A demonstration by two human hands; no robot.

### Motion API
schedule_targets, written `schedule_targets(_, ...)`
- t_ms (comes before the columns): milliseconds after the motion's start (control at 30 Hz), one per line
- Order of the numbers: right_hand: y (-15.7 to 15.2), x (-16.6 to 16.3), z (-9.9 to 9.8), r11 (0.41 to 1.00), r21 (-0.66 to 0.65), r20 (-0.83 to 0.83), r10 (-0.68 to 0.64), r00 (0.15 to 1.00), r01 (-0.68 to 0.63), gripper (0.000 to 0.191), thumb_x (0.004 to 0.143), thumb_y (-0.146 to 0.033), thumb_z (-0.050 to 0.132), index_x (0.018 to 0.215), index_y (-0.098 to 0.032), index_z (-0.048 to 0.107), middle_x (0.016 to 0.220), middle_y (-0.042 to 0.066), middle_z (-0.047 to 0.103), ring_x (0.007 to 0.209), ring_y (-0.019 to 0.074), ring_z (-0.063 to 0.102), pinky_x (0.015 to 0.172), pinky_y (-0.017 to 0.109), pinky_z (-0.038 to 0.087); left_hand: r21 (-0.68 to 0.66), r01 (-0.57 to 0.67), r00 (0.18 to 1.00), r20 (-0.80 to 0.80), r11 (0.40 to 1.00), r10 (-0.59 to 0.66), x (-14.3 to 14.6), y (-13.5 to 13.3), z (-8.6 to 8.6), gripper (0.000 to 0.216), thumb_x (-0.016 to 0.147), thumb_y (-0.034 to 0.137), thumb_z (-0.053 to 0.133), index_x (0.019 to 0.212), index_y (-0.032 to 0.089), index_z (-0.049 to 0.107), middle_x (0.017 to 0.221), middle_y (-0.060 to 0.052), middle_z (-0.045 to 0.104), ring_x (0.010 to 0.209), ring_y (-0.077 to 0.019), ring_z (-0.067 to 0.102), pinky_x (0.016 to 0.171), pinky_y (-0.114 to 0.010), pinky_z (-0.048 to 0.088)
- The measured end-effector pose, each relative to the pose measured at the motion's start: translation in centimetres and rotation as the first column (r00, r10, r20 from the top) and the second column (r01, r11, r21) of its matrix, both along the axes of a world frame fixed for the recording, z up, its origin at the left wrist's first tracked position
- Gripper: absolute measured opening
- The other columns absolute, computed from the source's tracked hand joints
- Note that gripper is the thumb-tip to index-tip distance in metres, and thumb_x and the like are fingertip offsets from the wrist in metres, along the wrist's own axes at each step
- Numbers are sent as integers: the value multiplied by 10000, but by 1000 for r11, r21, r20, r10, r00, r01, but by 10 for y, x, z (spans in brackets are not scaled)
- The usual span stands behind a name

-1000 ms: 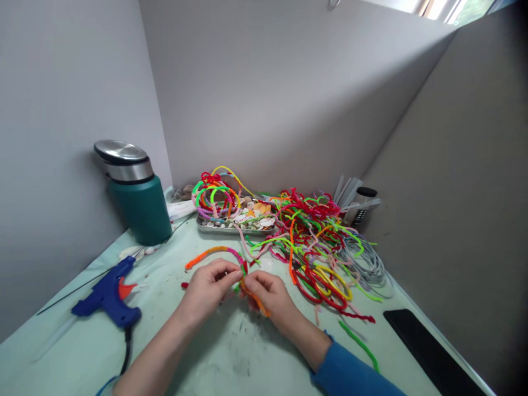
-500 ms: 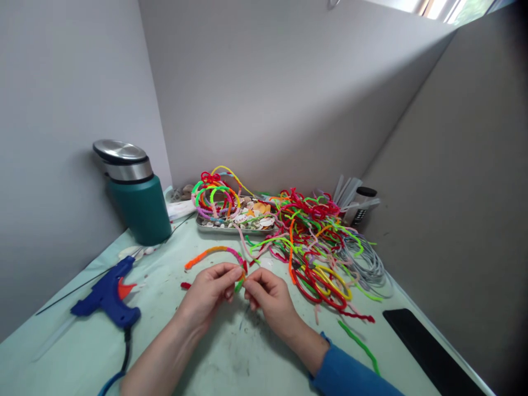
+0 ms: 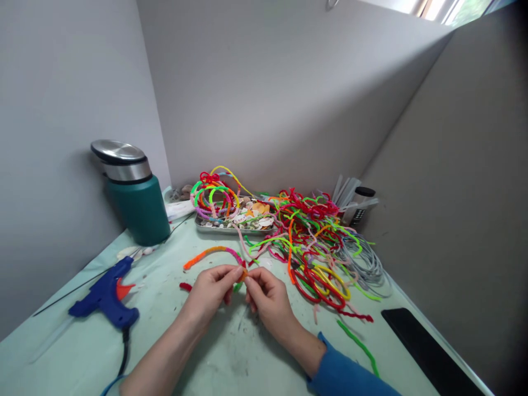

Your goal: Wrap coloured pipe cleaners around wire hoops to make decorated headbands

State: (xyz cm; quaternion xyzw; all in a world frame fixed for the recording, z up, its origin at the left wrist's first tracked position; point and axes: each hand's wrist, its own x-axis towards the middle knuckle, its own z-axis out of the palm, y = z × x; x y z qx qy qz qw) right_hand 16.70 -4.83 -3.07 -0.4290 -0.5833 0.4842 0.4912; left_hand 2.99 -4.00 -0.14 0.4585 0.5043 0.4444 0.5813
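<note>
Near the middle of the table, my left hand (image 3: 212, 289) and my right hand (image 3: 270, 297) meet fingertip to fingertip. Both pinch a multicoloured fuzzy pipe cleaner (image 3: 214, 249), whose orange-to-magenta length curves out behind my left hand. A bit of orange shows between the fingertips, and some green just below them. My fingers hide the rest of the joined part. A dark red pipe cleaner end (image 3: 185, 286) pokes out to the left of my left hand.
A metal tray (image 3: 231, 230) of buttons carries coiled pipe cleaners. A tangled pipe cleaner pile (image 3: 305, 214) and grey cord (image 3: 369, 264) lie to the right. A blue glue gun (image 3: 108, 297) and teal bottle (image 3: 142, 212) stand left; a black strip (image 3: 429, 352) lies right.
My fingertips have shifted slightly around the pipe cleaner, and more orange now shows between them, with less green below. Both hands keep their pinch.
</note>
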Motion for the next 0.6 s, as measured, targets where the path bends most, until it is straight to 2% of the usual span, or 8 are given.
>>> schedule_targets(133, 1, 2, -1, 999, 32, 39, -14, 999, 13, 228, 849, -376, 520, 812, -158, 574, 553, -39, 508, 443, 69, 425, 417, 173, 328, 5, 2, 1000, -30, 1000, -1, -4, 3, -1, 374, 671, 491, 645, 789, 137, 650, 462, 48, 485, 405, -76, 393, 399, -182, 307)
schedule_targets(367, 0, -1, -3, 1000, -14, 0, 24, 1000, -24, 242, 858, -396, 507, 831, -160, 557, 537, -48, 509, 395, 58, 412, 388, 168, 314, 76, -46, 997, -55, 996, 51, -3, 3, -4, 312, 638, 445, 686, 654, 146, 601, 477, 51, 504, 402, -69, 401, 399, -182, 281)
schedule_targets(533, -1, 0, -3, 1000, 27, 34, 13, 999, -14, 245, 870, -395, 489, 816, -164, 548, 550, -42, 519, 415, 64, 428, 405, 173, 327, -43, 41, 992, 122, 998, -35, -3, -1, 0, 296, 678, 432, 665, 685, 145, 596, 463, 60, 478, 406, -58, 390, 415, -172, 299)
schedule_targets(600, 0, 2, -2, 999, 36, 68, 15, 998, -17, 237, 870, -386, 490, 807, -164, 546, 545, -40, 522, 417, 66, 428, 410, 175, 326, -78, 68, 989, 134, 995, -57, -5, -2, 4, 303, 682, 438, 658, 707, 141, 606, 462, 56, 478, 405, -61, 394, 415, -175, 309)
